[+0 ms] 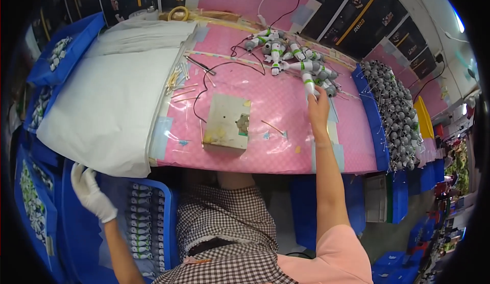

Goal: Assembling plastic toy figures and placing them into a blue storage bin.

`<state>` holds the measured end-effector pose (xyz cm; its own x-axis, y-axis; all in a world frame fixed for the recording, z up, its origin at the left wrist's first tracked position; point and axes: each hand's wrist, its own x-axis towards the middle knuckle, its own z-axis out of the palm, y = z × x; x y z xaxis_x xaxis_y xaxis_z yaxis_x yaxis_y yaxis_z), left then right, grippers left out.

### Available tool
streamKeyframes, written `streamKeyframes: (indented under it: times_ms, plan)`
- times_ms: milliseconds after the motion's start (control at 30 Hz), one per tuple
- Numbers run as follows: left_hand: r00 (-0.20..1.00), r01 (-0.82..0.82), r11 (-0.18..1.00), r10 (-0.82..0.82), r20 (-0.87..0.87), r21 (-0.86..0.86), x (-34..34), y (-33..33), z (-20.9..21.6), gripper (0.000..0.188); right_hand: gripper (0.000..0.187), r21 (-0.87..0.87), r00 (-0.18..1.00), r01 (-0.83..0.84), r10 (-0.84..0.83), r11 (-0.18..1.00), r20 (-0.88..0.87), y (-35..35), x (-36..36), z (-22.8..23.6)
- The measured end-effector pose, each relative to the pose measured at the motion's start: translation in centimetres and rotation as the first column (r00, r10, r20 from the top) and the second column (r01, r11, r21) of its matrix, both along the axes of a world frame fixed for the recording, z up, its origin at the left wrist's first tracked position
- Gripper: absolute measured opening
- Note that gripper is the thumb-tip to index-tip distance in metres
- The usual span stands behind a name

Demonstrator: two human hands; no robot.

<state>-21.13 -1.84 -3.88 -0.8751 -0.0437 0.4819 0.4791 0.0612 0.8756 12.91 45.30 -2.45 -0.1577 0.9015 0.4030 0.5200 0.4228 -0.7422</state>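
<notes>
My left hand (93, 194), in a white glove, is at the front edge of a stack of white sheets (112, 90), fingers pointing up and apart. Whether its fingertips touch the sheets I cannot tell. Below and beside it is a blue bin (171, 202) with white, green and grey toy pieces (140, 222) laid in rows. My bare right hand (319, 108) reaches to the back right of the pink table, fingers closed round a white toy piece (309, 83) with a green band. This piece lies against a pile of similar toy pieces (278, 51) with grey round ends.
A pale metal block (224, 125) sits mid-table on the pink cover (286, 115). Cotton swabs (176, 79) and a dark pen-like tool (200, 65) with a cord lie behind. A blue crate of grey balls on sticks (390, 115) stands right; more blue bins (66, 49) line the left.
</notes>
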Motion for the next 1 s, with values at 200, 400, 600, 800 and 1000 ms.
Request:
streamKeyframes:
  times_ms: [200, 400, 600, 800, 1000]
  plan:
    - [0.486, 0.839, 0.535, -0.819, 0.304, 0.102, 10.8, 15.1, 7.0, 0.028, 0.023, -0.3, 0.468, -0.591, 0.015, 0.749, -0.884, -11.2, -0.6, 2.9]
    - [-0.064, 0.702, 0.231, -0.922, 0.383, 0.673, 15.5, 25.8, 7.2, 0.033, 0.021, -0.225, 0.217, -0.921, -0.061, 0.317, -0.974, -17.2, -2.3, 2.5]
    - [0.052, 0.465, 0.369, -0.919, 0.391, 0.805, 14.0, 24.3, 5.8, 0.02, 0.056, 0.175, -0.18, -0.983, -0.558, 0.064, -0.81, -19.5, -3.1, 1.4]
    - [0.572, 0.514, 0.598, -0.773, 0.273, 0.615, 11.4, 19.8, 7.2, 0.02, 0.042, -0.368, 0.671, -0.716, 0.441, 0.593, -0.596, -13.0, -1.1, 0.7]
    - [0.675, 0.492, 0.695, -0.685, 0.273, 0.525, 14.0, 20.1, 3.2, 0.031, 0.014, 0.446, 0.9, -0.224, 0.007, 0.866, 0.436, -9.9, -2.6, -1.7]
